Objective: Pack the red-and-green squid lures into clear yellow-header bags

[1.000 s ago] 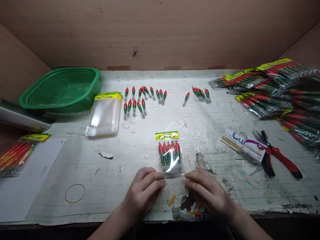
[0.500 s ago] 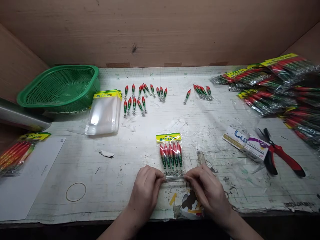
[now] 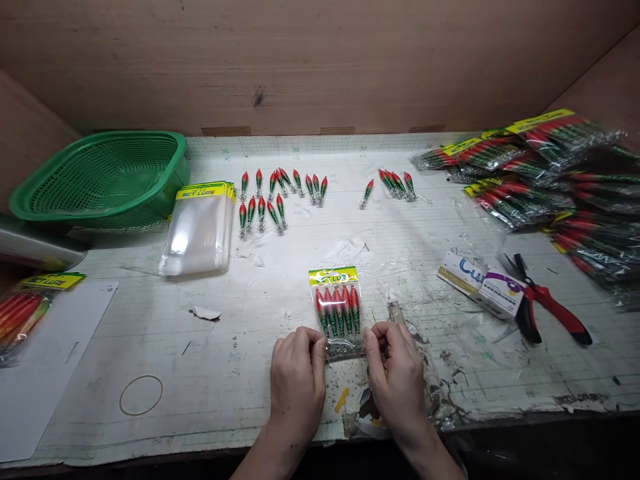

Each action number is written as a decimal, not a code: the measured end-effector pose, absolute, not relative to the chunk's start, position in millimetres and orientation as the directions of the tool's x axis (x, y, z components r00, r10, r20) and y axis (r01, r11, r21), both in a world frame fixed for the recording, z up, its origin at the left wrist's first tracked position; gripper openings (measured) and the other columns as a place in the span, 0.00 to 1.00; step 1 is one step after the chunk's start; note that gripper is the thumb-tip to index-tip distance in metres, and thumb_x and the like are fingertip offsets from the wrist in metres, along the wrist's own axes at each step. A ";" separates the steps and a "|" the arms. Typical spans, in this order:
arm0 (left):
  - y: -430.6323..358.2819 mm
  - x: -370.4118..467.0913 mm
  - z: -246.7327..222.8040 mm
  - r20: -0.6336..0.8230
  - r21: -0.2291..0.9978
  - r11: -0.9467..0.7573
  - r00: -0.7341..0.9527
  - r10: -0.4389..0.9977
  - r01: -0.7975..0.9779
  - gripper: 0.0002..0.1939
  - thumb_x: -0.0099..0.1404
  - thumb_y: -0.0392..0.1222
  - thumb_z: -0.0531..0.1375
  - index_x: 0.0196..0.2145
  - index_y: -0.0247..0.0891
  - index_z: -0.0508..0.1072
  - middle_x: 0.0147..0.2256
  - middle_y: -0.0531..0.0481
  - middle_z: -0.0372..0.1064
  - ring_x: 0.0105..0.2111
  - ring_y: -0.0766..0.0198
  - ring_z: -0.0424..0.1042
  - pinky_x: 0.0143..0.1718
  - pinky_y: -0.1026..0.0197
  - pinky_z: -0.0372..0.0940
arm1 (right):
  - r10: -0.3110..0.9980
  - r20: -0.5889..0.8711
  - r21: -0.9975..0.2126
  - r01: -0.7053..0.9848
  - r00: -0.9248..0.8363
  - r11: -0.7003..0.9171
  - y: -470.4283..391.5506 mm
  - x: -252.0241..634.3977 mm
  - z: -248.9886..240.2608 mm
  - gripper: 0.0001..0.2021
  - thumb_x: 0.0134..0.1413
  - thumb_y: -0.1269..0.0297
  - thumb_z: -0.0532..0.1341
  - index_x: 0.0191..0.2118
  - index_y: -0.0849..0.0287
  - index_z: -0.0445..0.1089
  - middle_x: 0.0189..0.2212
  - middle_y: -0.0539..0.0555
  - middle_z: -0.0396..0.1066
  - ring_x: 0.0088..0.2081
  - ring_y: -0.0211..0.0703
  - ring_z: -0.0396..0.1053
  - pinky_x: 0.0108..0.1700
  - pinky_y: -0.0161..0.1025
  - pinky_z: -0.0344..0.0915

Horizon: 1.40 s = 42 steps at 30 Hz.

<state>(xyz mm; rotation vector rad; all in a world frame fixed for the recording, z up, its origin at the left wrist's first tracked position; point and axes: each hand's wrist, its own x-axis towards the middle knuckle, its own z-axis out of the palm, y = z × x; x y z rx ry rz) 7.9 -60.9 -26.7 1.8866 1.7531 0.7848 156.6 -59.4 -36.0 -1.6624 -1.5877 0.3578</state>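
A clear plastic bag of fishing lures [image 3: 338, 310] lies at the front middle of the table, its yellow "BCT LURE" header facing away from me. Several red and green lures stand side by side inside it, their hooks in the lower end. My left hand [image 3: 299, 370] is closed, thumb against curled fingers, at the bag's lower left corner. At the lower right corner my right hand [image 3: 395, 367] pinches the bag's edge in the same way. The fingertips partly hide both corners.
Loose lures [image 3: 261, 213] lie in groups at the back. Empty header bags [image 3: 195, 233] are stacked beside a green basket [image 3: 115, 220]. Filled lure bags [image 3: 520, 200] pile up at the right, near pliers [image 3: 555, 310] and a small box [image 3: 501, 292]. A rubber band [image 3: 141, 395] lies at front left.
My hands have turned more upright at the bag's lower corners. The bag's lower end, folded over before, now lies flatter with the hooks beneath the plastic. The view has shifted slightly.
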 end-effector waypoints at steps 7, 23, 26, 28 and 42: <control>-62.4 -7.5 -19.0 0.230 0.757 -0.263 0.134 0.964 0.598 0.06 0.67 0.31 0.53 0.32 0.39 0.65 0.27 0.53 0.65 0.29 0.65 0.62 0.30 0.64 0.60 | 0.951 0.308 -0.770 0.577 -0.039 0.273 -61.2 178.4 -24.5 0.07 0.63 0.70 0.53 0.32 0.58 0.61 0.27 0.50 0.61 0.31 0.40 0.59 0.33 0.38 0.58; -56.6 -27.2 -20.6 0.451 0.515 -0.606 0.410 0.793 0.607 0.09 0.63 0.25 0.53 0.32 0.37 0.67 0.30 0.53 0.72 0.33 0.63 0.64 0.39 0.60 0.57 | 0.749 0.432 -0.481 0.574 -0.503 0.663 -60.3 200.8 -24.2 0.07 0.62 0.78 0.51 0.41 0.63 0.64 0.32 0.55 0.69 0.34 0.43 0.60 0.37 0.41 0.59; -58.4 -22.0 -19.8 0.335 0.622 -0.435 0.282 0.899 0.651 0.07 0.64 0.28 0.55 0.31 0.38 0.66 0.27 0.53 0.69 0.30 0.64 0.63 0.33 0.61 0.57 | 0.843 0.408 -0.552 0.641 -0.349 0.533 -57.0 192.3 -26.4 0.06 0.62 0.75 0.52 0.35 0.59 0.62 0.26 0.51 0.64 0.29 0.41 0.57 0.33 0.39 0.56; -58.9 -18.9 -20.1 0.241 0.668 -0.318 0.209 0.948 0.673 0.06 0.65 0.32 0.55 0.30 0.38 0.66 0.27 0.52 0.67 0.29 0.64 0.63 0.32 0.62 0.58 | 0.878 0.399 -0.589 0.660 -0.265 0.466 -55.0 186.6 -27.6 0.07 0.63 0.73 0.52 0.33 0.58 0.61 0.26 0.50 0.64 0.29 0.41 0.58 0.33 0.39 0.55; -46.6 2.2 -11.1 -0.119 0.635 0.109 -0.042 0.992 0.765 0.10 0.63 0.38 0.51 0.24 0.39 0.60 0.24 0.52 0.65 0.27 0.62 0.62 0.32 0.60 0.55 | 0.974 0.222 -0.683 0.720 0.044 0.123 -48.7 165.2 -29.4 0.12 0.63 0.62 0.52 0.29 0.57 0.63 0.25 0.49 0.64 0.29 0.41 0.61 0.34 0.38 0.54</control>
